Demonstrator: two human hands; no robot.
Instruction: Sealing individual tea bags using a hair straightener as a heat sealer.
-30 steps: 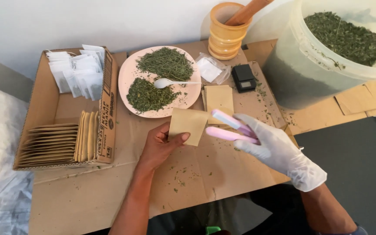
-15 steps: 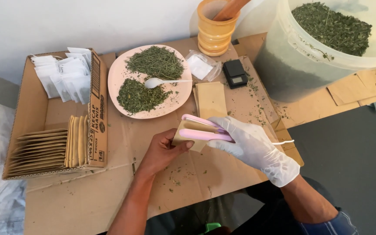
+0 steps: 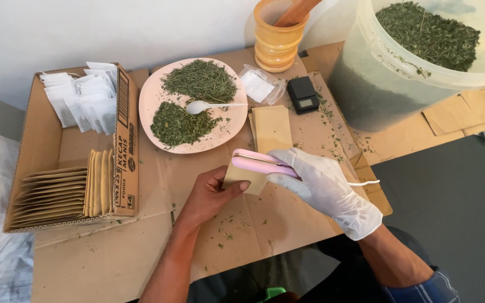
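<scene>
Flattened cardboard sheet (image 3: pixel 141 247) over a low surface against a pale wall. I see the bare left hand (image 3: pixel 211 193) pinching a small kraft-paper pouch (image 3: pixel 245 178) by its lower edge, thumb on top. The gloved right hand (image 3: pixel 325 185) is closed around a pink handheld sealer (image 3: pixel 262 163), clamped across the pouch's top edge. Just beyond: a spare pouch (image 3: pixel 272 128), a plate (image 3: pixel 152 95) of dried green herb with a spoon (image 3: pixel 200 106), a pocket scale (image 3: pixel 302 94). Left: a carton (image 3: pixel 126 140) of pouches.
</scene>
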